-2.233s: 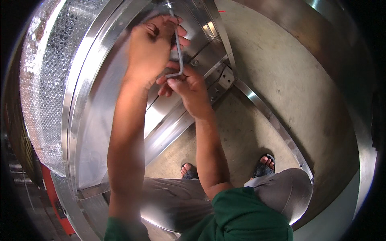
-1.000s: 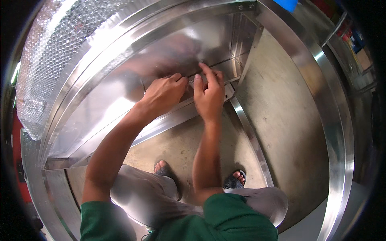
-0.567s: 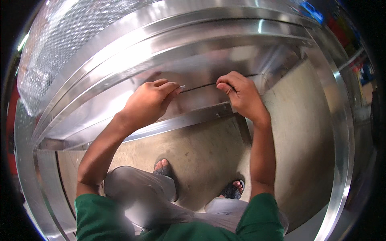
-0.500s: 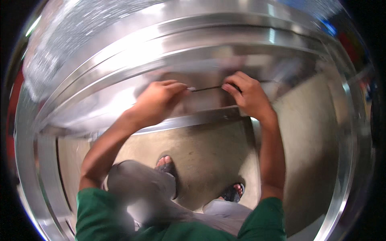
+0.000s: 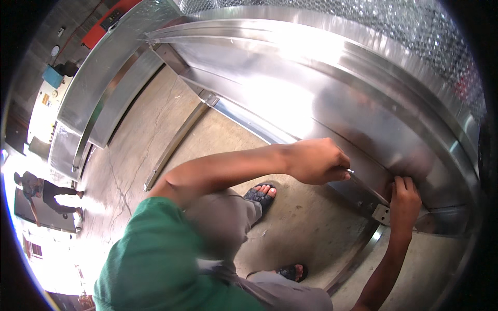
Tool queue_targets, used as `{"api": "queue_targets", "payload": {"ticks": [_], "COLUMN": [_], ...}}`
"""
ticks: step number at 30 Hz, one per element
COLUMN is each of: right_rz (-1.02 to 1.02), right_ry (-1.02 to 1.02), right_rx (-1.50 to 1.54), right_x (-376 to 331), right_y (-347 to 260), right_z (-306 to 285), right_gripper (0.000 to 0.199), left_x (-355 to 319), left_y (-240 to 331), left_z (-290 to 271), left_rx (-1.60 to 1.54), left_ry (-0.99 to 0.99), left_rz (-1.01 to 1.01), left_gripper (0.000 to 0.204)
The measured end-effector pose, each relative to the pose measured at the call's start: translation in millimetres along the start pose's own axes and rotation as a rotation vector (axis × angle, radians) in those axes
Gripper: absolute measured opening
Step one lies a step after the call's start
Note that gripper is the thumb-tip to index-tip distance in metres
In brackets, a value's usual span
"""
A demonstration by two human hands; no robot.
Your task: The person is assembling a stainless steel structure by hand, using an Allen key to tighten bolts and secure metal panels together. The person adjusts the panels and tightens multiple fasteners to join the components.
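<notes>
My left hand (image 5: 317,161) is closed in a fist around a small, slim thing; only its pale, shiny tip (image 5: 350,171) sticks out past the fingers. In front of it is an upright stainless steel panel (image 5: 290,98) with a thin dark seam running along it. Farther right, my right hand (image 5: 405,199) has its bent fingers together against the panel near that seam. Whatever lies under those fingertips is hidden. Just below the right hand sits a metal bracket (image 5: 382,213) with holes, at the panel's lower edge.
Bubble wrap (image 5: 394,26) covers the top beyond the panel's rim. A metal bar (image 5: 176,145) extends from the frame over the concrete floor (image 5: 129,171). Another steel unit (image 5: 111,88) stands at the left. A person (image 5: 46,194) is in the far left background.
My view has swung left, bringing the floor, steel unit and person into sight. My hands now appear farther right and lower along the panel. My left hand still grips the small thing.
</notes>
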State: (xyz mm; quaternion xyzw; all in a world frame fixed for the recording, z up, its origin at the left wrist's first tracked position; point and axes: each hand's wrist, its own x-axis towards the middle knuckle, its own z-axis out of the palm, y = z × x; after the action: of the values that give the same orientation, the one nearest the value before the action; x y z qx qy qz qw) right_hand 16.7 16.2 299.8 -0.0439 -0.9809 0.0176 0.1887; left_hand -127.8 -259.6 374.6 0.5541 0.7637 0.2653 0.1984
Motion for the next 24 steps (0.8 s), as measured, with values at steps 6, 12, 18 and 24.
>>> {"api": "queue_targets", "payload": {"ticks": [6,12,18,24], "right_rz": [0.161,0.13,0.055,-0.103], "right_ry": [0.092,-0.091,0.141,0.048], "right_rx": [0.426,0.187,-0.195,0.124], "right_x": [-17,-13,-15,19], "right_y": [1,7,-30,-161], "right_z": [-8,-5,-7,-12], "right_gripper": [0.016,0.022,0.023,0.012], "left_x": [-79,-107,-161,-257], "left_y": [21,1,-71,-127], "left_z": [-15,-20,-5,-67], "left_rx": [-0.158,-0.029,0.019,-0.258], "left_ry": [-0.134,0.002,0.006,0.049], "left_rz": [-0.15,-0.14,-0.042,-0.386], "left_gripper": [0.03,0.028,0.027,0.032]}}
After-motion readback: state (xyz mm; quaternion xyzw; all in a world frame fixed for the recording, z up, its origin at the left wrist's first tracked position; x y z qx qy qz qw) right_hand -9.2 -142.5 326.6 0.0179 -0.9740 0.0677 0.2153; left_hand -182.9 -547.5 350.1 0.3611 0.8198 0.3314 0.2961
